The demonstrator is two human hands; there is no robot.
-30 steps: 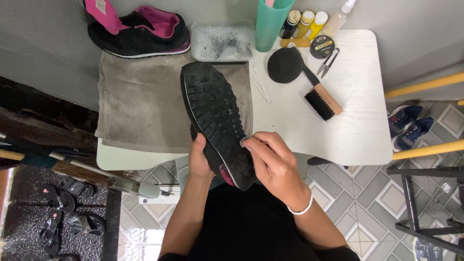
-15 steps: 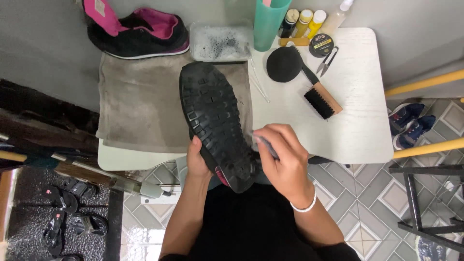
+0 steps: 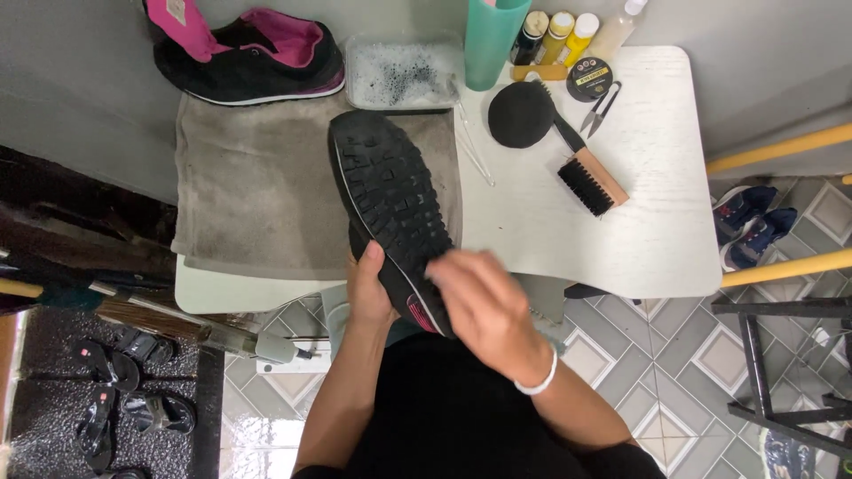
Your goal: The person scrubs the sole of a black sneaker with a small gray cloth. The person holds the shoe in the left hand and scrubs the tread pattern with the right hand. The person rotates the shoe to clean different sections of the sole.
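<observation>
The black shoe (image 3: 390, 200) lies sole up, its long axis running from the near edge of the tabletop (image 3: 657, 213) toward the soapy tray (image 3: 404, 71). The left hand (image 3: 368, 288) is clamped on the heel — the right hand (image 3: 484, 306), blurred, rests on the sole just beside it; whether its fingers pinch anything I cannot tell. Open room is on the grey towel (image 3: 253, 191).

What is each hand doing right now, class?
Left hand: closed, gripping the black shoe, sole up.
Right hand: on the sole, blurred; grip cannot be told.

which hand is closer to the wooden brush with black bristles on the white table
Right. The right hand lies over the upturned black shoe's sole, below-left of the wooden brush with black bristles; the left hand grips the shoe's far side.
</observation>
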